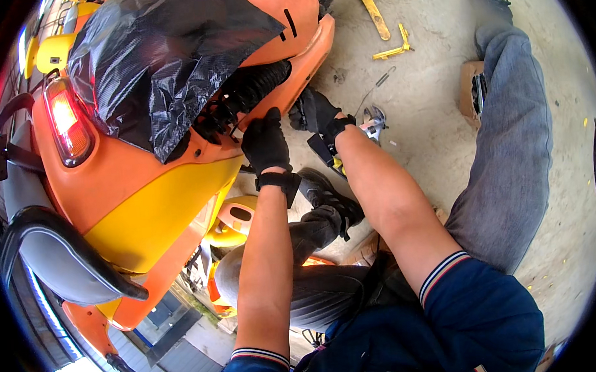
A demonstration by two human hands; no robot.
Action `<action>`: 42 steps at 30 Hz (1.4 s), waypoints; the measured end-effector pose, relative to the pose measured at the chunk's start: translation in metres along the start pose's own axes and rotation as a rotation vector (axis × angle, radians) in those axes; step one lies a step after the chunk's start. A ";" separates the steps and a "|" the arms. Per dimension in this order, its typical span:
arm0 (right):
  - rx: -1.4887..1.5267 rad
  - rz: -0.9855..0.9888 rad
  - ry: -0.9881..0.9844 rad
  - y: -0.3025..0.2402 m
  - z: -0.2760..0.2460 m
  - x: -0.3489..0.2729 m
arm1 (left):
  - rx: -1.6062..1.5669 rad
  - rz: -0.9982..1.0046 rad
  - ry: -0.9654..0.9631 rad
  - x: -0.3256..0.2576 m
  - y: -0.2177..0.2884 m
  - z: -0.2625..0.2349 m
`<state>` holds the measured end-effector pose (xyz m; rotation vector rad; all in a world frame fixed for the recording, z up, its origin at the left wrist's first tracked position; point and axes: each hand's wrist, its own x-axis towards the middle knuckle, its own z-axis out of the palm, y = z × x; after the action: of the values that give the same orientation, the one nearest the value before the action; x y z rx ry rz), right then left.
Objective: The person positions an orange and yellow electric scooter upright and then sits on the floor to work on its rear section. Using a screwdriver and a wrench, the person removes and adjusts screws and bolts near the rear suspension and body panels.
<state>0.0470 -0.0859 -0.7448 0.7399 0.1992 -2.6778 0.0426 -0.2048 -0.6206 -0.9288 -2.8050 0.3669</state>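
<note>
My left hand (266, 144), in a black glove, is closed against the lower edge of an orange and yellow vehicle body (146, 216), just beside a black ribbed spring-like part (257, 85). What its fingers grip is hidden. Close by on the right, my right hand (315, 111), also gloved in black, has curled fingers at the end of the orange lower panel (312, 56); anything inside them cannot be made out. Crumpled black plastic sheeting (166, 55) covers part of the body above both hands. The lit tail lamp (68, 123) glows red at the left.
On the concrete floor lie a yellow strip (373, 14), a yellow bracket (395, 47), a bent wire (381, 80) and an adjustable wrench (375, 121). A cardboard box (469, 95) stands beside my outstretched right leg (508, 130). My black shoe (328, 198) is below the hands.
</note>
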 end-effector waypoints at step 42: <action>-0.511 -0.123 0.328 0.000 -0.083 -0.106 | -3.108 -1.118 0.048 -0.016 0.022 0.072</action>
<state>0.1708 -0.0356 -0.7605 1.0048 0.9948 -2.4261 0.0513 -0.2101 -0.6972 -0.7190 0.3912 2.5207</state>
